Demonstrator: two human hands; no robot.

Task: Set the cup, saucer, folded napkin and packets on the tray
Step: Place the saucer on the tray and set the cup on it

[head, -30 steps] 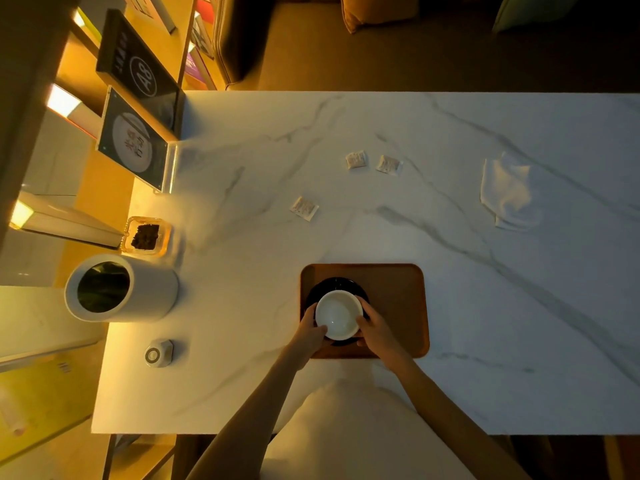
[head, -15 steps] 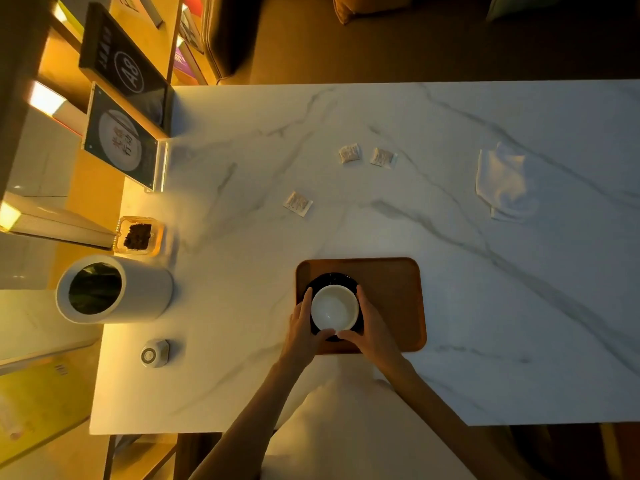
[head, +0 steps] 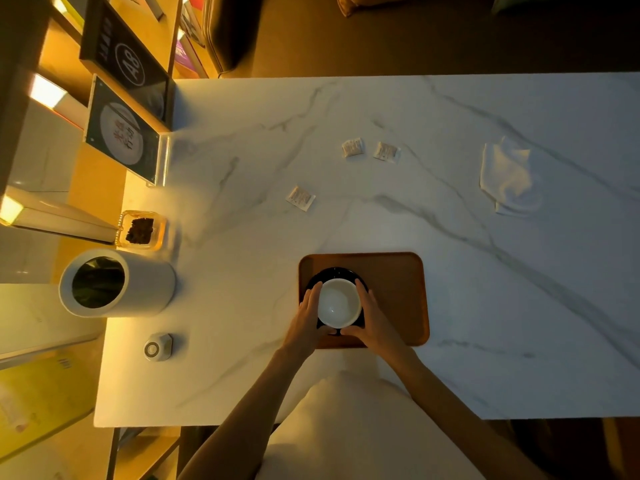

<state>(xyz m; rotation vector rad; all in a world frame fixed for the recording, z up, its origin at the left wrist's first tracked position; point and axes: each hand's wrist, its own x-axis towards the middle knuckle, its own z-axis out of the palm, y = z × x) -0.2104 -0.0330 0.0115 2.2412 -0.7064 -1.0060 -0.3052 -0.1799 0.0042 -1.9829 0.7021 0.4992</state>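
Our left hand [head: 304, 318] and right hand [head: 374, 317] had crept round the cup [head: 338, 303] — both clasping it — likely to centre it on the saucer [head: 333, 271].

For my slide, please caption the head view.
Left hand and right hand hold cup on saucer on tray; packets, napkin lie outside.

Black sign [head: 129, 62]: "A8" in white circle. Acrylic stand card [head: 122, 133]: red Chinese characters, "光盘行动", on white plate picture.
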